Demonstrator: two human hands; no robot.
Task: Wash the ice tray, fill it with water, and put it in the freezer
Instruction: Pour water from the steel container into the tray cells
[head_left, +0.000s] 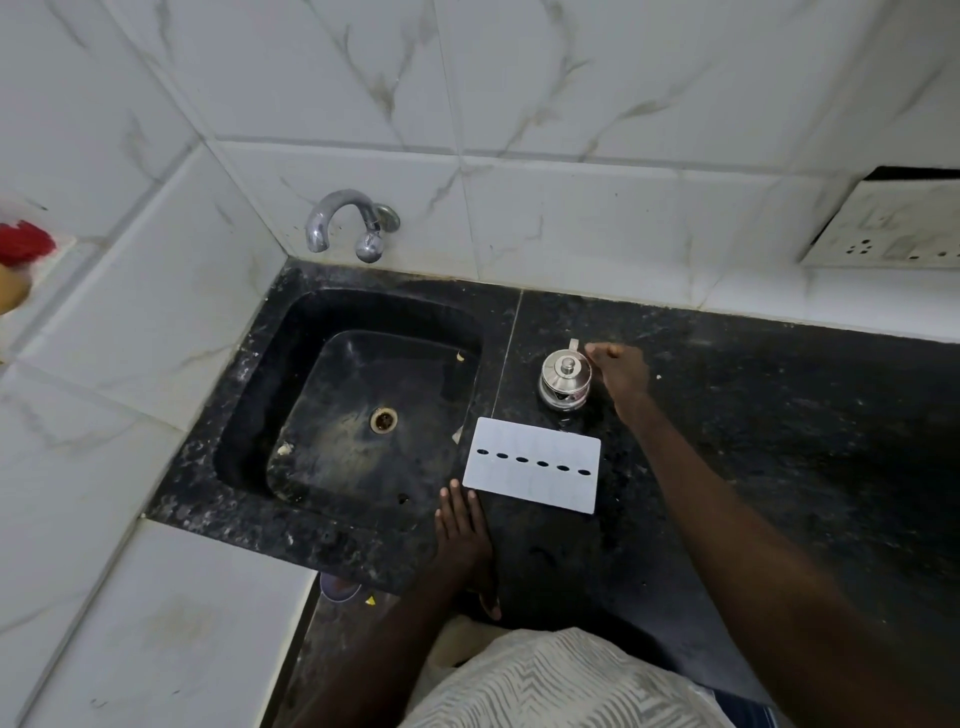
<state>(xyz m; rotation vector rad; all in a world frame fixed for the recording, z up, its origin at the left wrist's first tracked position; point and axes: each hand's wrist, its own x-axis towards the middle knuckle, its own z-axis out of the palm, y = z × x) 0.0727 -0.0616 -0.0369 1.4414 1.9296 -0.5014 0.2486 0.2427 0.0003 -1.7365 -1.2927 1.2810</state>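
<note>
Ice tray (532, 465): white and rectangular. It is lying flat on the black stone counter (779, 426), with its left edge sitting at the right rim of the sink (260, 415). A row of six dark oval slots is running across its middle.

Left hand (462, 535): it is resting palm-down on the counter at the sink's near-right corner. The fingers are lying straight and spread, so the grip is open and holding nothing. The fingertips are pointing at the tray's near-left corner and sitting just beside it.

Right hand (618, 371): it is reaching across the counter beyond the tray. The curled fingers are sitting against the right side of a small steel pot (565, 379). From where I am standing I cannot tell whether this grip is closing on anything.

Steel pot: lidded with a knob on top, it is standing upright just behind the tray.

Sink: black, set into the counter's left end, with scraps lying around the drain (383, 419).

Tap (353, 223): chrome, curving out from the marbled wall tiles (571, 104) above the sink's far edge.

Socket plate (893, 228): it is hanging on the wall at the far right.

Red object (23, 241): it is showing at the left edge, too cropped to identify.
</note>
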